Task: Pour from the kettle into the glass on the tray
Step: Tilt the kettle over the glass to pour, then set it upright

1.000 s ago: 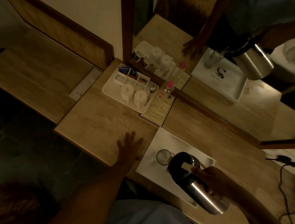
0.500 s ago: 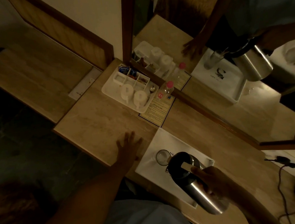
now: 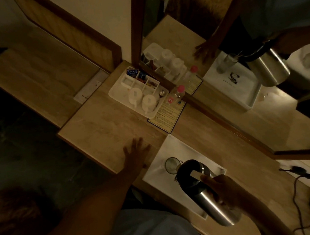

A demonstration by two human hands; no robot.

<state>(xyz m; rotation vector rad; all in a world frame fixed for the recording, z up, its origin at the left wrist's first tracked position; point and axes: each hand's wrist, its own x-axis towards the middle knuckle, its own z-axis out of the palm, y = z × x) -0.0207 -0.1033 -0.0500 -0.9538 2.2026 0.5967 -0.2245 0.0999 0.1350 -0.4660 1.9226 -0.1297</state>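
Dim light; detail is limited. The right hand (image 3: 224, 188) wraps the handle of the kettle (image 3: 203, 190), fingers closed around it. The kettle is tilted toward the left, its dark top and spout end over the rim of the glass (image 3: 171, 165). The steel body angles down toward the near right. No stream is discernible between spout and glass.

The glass stands upright on the white tray (image 3: 173, 147), in the tray's left part. The tray sits on the counter (image 3: 104, 129), near edge.

The left hand (image 3: 136, 154) lies flat on the counter just left of the tray, fingers spread, holding nothing.

Far on the counter: a second white tray (image 3: 118, 90) with two upturned cups (image 3: 141, 99) and sachet compartments, a pink-capped bottle (image 3: 178, 92) to its right, and a printed card (image 3: 167, 114) lying under them. A mirror (image 3: 240, 72) behind repeats the scene. A cord (image 3: 296, 198) runs at the right.
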